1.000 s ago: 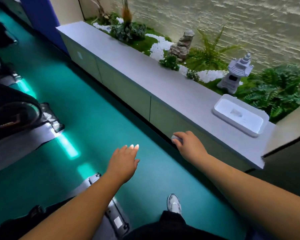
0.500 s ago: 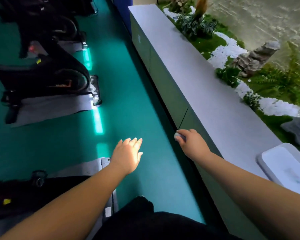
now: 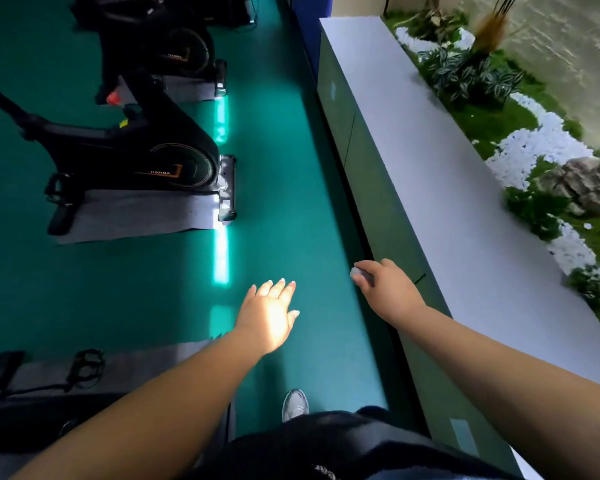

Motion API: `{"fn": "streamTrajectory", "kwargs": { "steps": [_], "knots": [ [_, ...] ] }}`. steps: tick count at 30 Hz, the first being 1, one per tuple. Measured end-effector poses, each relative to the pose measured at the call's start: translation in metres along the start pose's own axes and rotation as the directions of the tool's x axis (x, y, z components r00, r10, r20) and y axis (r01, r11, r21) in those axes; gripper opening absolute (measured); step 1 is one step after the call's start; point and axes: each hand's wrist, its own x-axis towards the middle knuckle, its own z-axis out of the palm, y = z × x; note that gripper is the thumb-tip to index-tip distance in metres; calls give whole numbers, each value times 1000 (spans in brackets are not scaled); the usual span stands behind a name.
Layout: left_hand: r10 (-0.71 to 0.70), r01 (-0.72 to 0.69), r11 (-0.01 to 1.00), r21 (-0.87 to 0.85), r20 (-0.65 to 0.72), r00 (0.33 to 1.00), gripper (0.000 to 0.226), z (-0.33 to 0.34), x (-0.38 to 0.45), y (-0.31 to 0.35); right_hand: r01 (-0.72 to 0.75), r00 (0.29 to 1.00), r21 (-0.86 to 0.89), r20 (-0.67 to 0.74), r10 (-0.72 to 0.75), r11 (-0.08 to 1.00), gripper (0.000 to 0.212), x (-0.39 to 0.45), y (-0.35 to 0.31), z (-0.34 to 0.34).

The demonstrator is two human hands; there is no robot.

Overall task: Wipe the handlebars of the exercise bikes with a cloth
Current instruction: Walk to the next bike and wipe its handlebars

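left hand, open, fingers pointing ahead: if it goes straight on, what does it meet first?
Nothing close. The left hand points along bare green floor, beside the lit floor strip. The nearest bike base lies left of that line; depth unclear.

Teal floor (image 3: 284, 188) under both hands; black bike (image 3: 125, 147) with orange trim on a grey mat (image 3: 132, 216); pale grey countertop (image 3: 430, 161) over green cabinet fronts (image 3: 368, 168); white pebbles (image 3: 534, 147).

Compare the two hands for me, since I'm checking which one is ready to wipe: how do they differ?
The left hand is open, fingers spread flat, holding nothing; the right hand is closed around a small grey wad, possibly the cloth. The left hand hangs over the green floor, brightly lit; the right hand is by the cabinet front, dimmer. Both reach forward, palms down, touching no bike.
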Motion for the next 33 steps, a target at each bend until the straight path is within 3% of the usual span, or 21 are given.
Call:
{"fn": "streamTrajectory", "kwargs": {
  "steps": [7, 16, 22, 26, 33],
  "knots": [
    [-72, 70, 997, -44, -37, 997, 61, -23, 59, -10, 93, 994, -21, 57, -92, 995, 25, 95, -4, -4],
    [-366, 369, 924, -95, 46, 929, 60, -59, 147, -38, 335, 922, -53, 225, -315, 941, 22, 252, -20, -12],
    [-537, 537, 827, -165, 51, 842, 60, -71, 173, -45, 496, 822, -25, 336, -460, 868, 26, 328, -45, -14],
    [-657, 659, 722, -210, 92, 749, 61, -72, 169, -57, 583, 738, 0, 418, -530, 812, 26, 358, -77, -3],
    [-781, 778, 566, -274, 124, 612, 63, -73, 165, -112, 769, 563, -7, 479, -673, 639, 20, 398, -159, 42]
  ]
}}
